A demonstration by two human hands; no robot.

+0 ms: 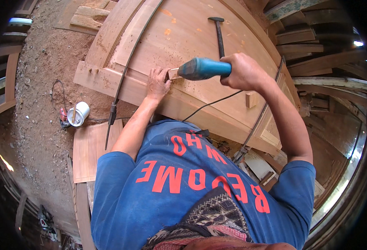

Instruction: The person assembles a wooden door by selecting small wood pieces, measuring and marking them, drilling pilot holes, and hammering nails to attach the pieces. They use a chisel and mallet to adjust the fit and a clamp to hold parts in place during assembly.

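Observation:
My right hand [246,71] is closed round one end of a thick teal tool [200,68]. The tool points left, and its exact kind cannot be made out. Its far end hides part of a small pale wooden block [174,74] below it. Pinched in the fingers of my left hand [158,83], that block sits over the near edge of a large panelled wooden door [183,46]. Whether tool and block touch is hard to tell. A hammer [219,37] lies on the door beyond my right hand.
Long bar clamps [125,71] cross the door at left and right. Another wooden block [252,100] rests near its right side. A dark cord [212,102] runs across the front edge. A white pot [78,114] stands at left; stacked boards [317,58] fill the right.

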